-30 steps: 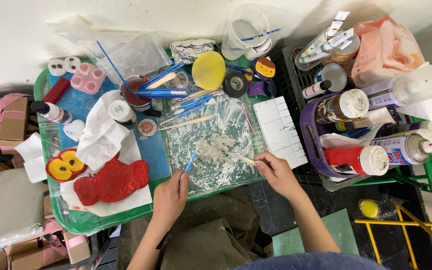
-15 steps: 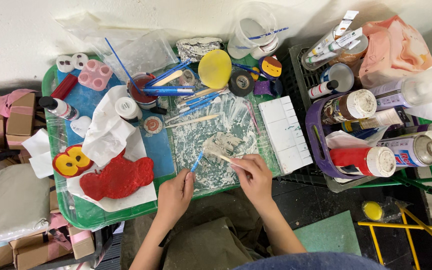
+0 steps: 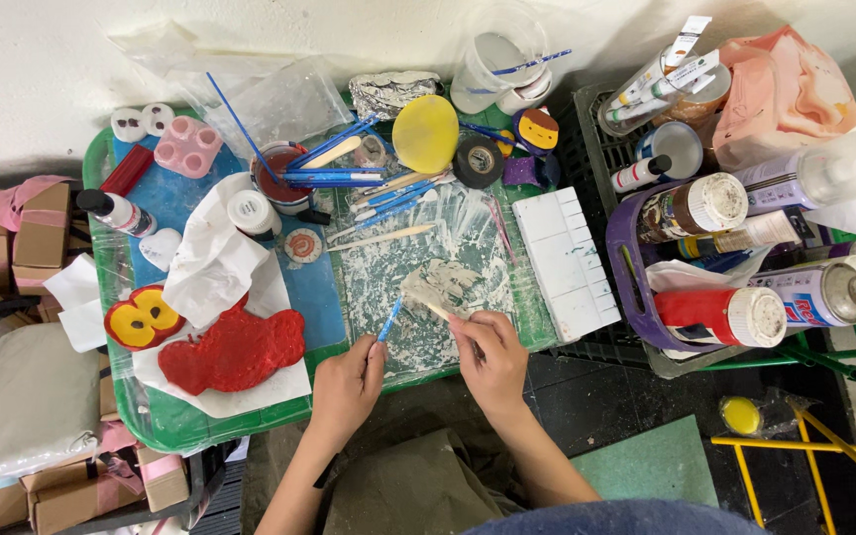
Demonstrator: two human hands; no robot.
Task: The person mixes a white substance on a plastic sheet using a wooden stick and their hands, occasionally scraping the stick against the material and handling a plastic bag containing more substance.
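Overhead, a green tray [image 3: 121, 416] carries most of the work. Right of it, a purple basket [image 3: 624, 287] holds packages lying on their sides: a red tube with white cap [image 3: 720, 315], a brown jar with white lid [image 3: 691, 206], a white spray can [image 3: 819, 290] and a pale lilac bottle [image 3: 814, 176]. Cardboard boxes with pink tape [image 3: 12, 233] stack off the tray's left edge.

Left hand [image 3: 347, 386], near the tray's front edge, is closed around a blue-handled tool [image 3: 389, 319] that points up onto a clear plastic sheet smeared with whitish paste [image 3: 418, 277]. Right hand [image 3: 492, 357], just beside it, has fingers pinched together on a flat wooden stick [image 3: 438, 311]; the stick's far end lies under a lump of beige paste [image 3: 445, 282] on the sheet.

Containers: a red-stained cup [image 3: 279, 188] at the tray's back holds blue brushes; a clear tub [image 3: 497, 59] past the back edge holds white cups. A white palette [image 3: 567, 260] lies at the right edge. A red clay figure [image 3: 235, 349] rests on white paper at front left.
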